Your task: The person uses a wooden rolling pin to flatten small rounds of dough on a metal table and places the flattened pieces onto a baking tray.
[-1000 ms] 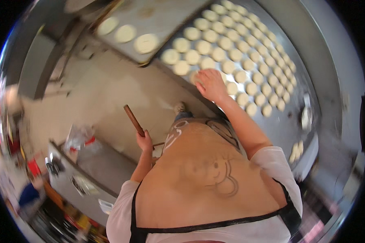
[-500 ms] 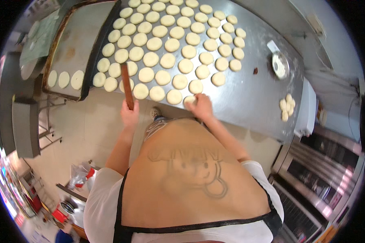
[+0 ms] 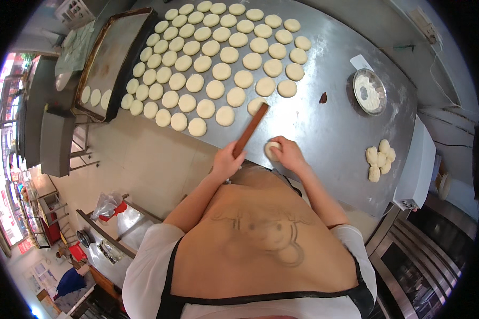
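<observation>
My left hand (image 3: pixel 228 162) grips one end of a brown wooden stick (image 3: pixel 247 133), whose far end overlaps a flattened dough round near the rows of pale rounds (image 3: pixel 214 87) on the steel table (image 3: pixel 340 154). My right hand (image 3: pixel 288 155) has its fingers curled around a single dough round (image 3: pixel 273 149) near the table's front edge, right of the stick. Several small dough balls (image 3: pixel 378 158) sit clustered farther right. A metal bowl of white flour (image 3: pixel 368 90) stands behind them, with a small dark piece (image 3: pixel 323 98) to its left.
A worn baking tray (image 3: pixel 113 48) with flat rounds lies at the table's left end. A grey appliance (image 3: pixel 410 165) stands at the right end, near a steel oven (image 3: pixel 410 250). Tiled floor (image 3: pixel 133 165) and a side counter (image 3: pixel 106 239) show at lower left.
My view has swung toward the table. The stick has moved rightward and now slants across the table. My right hand has drawn a dough round away from the rows, rightward along the edge.
</observation>
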Available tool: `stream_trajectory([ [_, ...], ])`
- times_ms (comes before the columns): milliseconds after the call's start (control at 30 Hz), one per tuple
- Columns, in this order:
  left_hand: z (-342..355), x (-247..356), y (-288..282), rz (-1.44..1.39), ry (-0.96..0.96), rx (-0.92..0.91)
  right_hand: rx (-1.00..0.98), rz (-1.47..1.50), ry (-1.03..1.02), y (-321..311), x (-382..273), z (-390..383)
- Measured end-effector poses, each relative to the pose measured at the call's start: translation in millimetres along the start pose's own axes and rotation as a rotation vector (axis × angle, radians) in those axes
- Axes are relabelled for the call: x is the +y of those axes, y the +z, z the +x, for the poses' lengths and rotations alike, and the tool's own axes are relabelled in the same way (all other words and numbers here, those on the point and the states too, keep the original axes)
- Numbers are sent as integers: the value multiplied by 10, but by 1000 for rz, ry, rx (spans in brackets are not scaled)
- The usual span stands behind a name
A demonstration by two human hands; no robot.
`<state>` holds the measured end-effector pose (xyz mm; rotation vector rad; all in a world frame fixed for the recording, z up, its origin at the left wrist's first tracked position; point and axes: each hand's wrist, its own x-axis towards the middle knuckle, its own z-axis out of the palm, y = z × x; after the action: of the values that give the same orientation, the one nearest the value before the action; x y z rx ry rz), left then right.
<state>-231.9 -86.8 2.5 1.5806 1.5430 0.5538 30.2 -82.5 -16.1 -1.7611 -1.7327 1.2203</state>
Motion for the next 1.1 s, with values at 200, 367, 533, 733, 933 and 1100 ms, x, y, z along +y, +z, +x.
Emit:
stream_trajectory([
  [200, 630, 95, 398, 246, 118, -262, 397, -432, -192, 190, 76, 68],
  [367, 908, 243, 382, 302, 109, -446, 430, -468, -103, 303, 70, 75],
  [533, 954, 143, 340, 270, 119, -476, 225, -518, 44, 279, -54, 82],
  [733, 950, 41, 332, 182, 111, -444, 475, -662, 47, 405, -99, 190],
  [933, 845, -4, 262, 136, 147, -407, 453, -560, 102, 271, 50, 377],
  [1100, 684, -27, 221, 91, 187, -330, 425, -656, 109, 237, -15, 450],
])
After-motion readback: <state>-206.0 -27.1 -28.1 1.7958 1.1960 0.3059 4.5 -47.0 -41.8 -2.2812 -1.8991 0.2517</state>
